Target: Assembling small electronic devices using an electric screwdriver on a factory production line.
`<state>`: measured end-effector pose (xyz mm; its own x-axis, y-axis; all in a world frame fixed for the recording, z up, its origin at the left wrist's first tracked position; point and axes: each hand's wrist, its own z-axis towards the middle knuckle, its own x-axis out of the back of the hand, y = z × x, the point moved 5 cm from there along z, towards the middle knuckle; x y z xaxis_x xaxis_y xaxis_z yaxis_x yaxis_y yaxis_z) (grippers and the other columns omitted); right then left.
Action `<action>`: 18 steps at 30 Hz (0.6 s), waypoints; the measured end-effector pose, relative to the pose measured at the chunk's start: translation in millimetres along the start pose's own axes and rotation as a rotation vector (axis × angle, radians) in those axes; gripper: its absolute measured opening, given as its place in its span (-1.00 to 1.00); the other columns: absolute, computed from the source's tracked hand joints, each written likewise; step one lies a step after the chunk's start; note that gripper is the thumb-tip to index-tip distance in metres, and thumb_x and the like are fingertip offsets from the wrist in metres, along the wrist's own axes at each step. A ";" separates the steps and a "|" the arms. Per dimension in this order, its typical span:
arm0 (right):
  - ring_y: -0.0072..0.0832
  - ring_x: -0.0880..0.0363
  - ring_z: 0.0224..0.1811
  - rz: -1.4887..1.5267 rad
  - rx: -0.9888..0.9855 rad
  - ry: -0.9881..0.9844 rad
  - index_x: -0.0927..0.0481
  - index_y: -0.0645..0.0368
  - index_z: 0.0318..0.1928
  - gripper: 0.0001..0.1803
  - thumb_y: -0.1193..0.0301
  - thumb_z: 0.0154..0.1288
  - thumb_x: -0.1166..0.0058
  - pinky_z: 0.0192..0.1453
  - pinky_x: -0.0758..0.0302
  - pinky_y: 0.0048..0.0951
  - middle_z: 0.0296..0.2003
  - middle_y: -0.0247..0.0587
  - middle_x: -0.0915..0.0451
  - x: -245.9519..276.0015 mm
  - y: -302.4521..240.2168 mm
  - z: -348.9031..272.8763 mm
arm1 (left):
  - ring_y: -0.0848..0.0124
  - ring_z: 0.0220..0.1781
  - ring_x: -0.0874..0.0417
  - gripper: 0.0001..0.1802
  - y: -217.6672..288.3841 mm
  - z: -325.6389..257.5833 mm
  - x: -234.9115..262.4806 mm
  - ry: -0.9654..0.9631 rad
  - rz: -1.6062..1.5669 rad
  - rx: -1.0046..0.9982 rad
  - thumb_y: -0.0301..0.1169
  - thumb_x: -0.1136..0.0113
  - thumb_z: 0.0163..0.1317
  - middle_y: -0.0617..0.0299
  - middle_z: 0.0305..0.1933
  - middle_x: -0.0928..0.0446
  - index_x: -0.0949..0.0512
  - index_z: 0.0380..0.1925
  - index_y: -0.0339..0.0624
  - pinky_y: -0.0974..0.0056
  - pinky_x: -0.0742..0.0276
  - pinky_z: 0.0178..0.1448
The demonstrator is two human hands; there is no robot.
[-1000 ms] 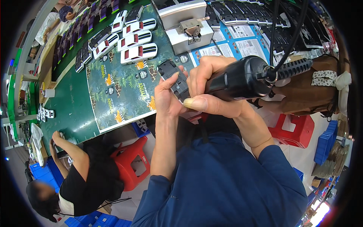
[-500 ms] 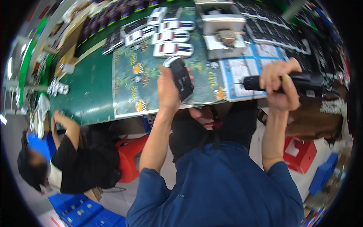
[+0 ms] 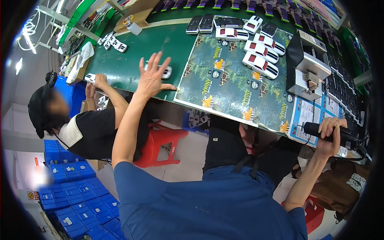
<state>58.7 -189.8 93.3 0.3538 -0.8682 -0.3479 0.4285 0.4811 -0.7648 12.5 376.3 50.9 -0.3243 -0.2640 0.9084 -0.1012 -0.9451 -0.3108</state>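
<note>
My left hand [image 3: 153, 78] reaches over the green tabletop at the left, fingers spread. It holds nothing. Partly hidden behind its fingers, a white toy car [image 3: 167, 72] with black stripes lies on the tabletop; I cannot tell whether the fingers touch it. My right hand [image 3: 330, 136] is wrapped round a black electric screwdriver [image 3: 313, 129], held roughly level, its thin bit pointing left above the table's front edge. Several white toy cars [image 3: 260, 66] stand grouped on the patterned mat [image 3: 228, 86] between the hands.
A metal fixture [image 3: 306, 80] stands at the mat's right end, with rows of black car bases [image 3: 344, 86] beyond. To the left, a seated co-worker [image 3: 96, 132] handles a small white part. Below are a red stool [image 3: 160, 148] and stacked blue bins [image 3: 76, 192].
The view has swung left. My left hand has let go of the toy car, moved left and opened above the green tabletop. My right hand still grips the screwdriver.
</note>
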 end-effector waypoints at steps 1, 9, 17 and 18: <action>-0.62 -0.20 -0.61 0.001 -0.002 -0.001 -0.37 0.18 -0.24 -0.90 0.44 0.45 0.06 -0.44 -0.22 -0.53 -0.57 -0.37 -0.26 -1.1 1.4 0.6 | 0.08 0.54 -0.12 0.21 3.5 -5.9 -1.7 -0.002 0.000 0.002 0.40 -0.34 -0.28 0.02 0.50 -0.15 -0.29 0.40 0.04 -0.32 0.11 0.49; -0.60 -0.20 -0.61 -0.015 0.004 0.020 -0.35 0.17 -0.25 -0.89 0.43 0.42 0.05 -0.44 -0.24 -0.53 -0.57 -0.37 -0.25 6.3 -12.5 -12.1 | -0.02 0.29 -0.43 -0.19 141.9 1.5 18.4 0.291 -0.698 0.048 -0.08 -0.56 -0.14 -0.05 0.28 -0.42 -0.51 0.12 -0.23 -0.04 -0.34 0.34; -0.50 -0.32 -0.69 0.036 0.049 0.185 -0.39 0.26 -0.26 -0.84 0.54 0.22 -0.11 -0.52 -0.42 -0.41 -0.64 -0.22 -0.37 29.8 -54.5 -35.1 | 0.14 -0.09 -0.66 -0.63 372.9 96.9 85.3 0.360 -1.428 -0.240 -0.57 -0.35 0.09 -0.05 -0.05 -0.62 -0.58 -0.05 -0.33 0.18 -0.57 -0.01; -0.50 -0.35 -0.68 0.060 0.075 0.164 -0.39 0.26 -0.25 -0.83 0.55 0.22 -0.12 -0.51 -0.43 -0.41 -0.63 -0.22 -0.37 37.1 -65.1 -41.6 | 0.18 -0.14 -0.68 -0.66 411.2 115.7 94.8 0.286 -1.496 -0.258 -0.55 -0.32 0.14 -0.03 -0.10 -0.62 -0.57 -0.04 -0.33 0.23 -0.58 -0.05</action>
<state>9.4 -258.4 107.7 0.2435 -0.8427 -0.4802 0.4738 0.5354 -0.6992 48.9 -59.6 41.6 0.0583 0.9346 0.3508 -0.6316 -0.2376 0.7380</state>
